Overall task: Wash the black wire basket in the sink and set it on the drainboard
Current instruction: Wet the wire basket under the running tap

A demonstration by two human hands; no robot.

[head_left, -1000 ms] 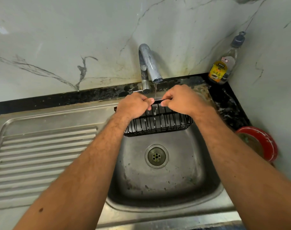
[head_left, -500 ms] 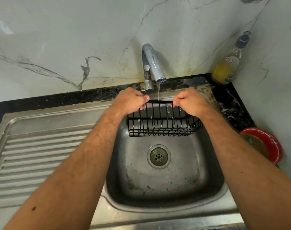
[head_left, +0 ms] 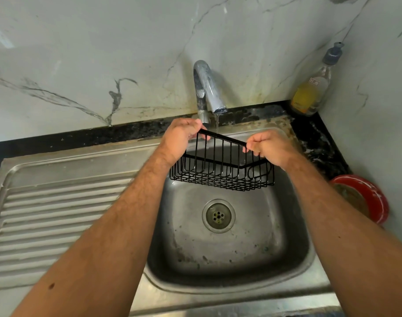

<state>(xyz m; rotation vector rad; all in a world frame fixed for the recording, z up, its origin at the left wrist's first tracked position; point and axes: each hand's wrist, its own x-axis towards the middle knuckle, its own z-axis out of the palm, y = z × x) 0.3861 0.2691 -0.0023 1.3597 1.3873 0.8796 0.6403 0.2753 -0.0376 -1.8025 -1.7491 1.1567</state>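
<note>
A black wire basket (head_left: 220, 172) hangs over the back of the steel sink (head_left: 227, 243), just under the tap (head_left: 206, 88). A thin stream of water falls from the spout onto the basket's top bar. My left hand (head_left: 181, 136) grips the left end of that bar. My right hand (head_left: 268, 147) grips its right end. The bar slopes down to the right. To the left of the sink lies the ribbed drainboard (head_left: 58, 213), with nothing on it.
A soap bottle (head_left: 312, 88) with yellow liquid stands in the back right corner on the black counter. A red-rimmed round dish (head_left: 364, 197) sits at the right of the sink. Marble walls close the back and right side.
My hands have slid apart along the top bar, and the basket has turned so more of its wire sides show. The camera view has shifted slightly.
</note>
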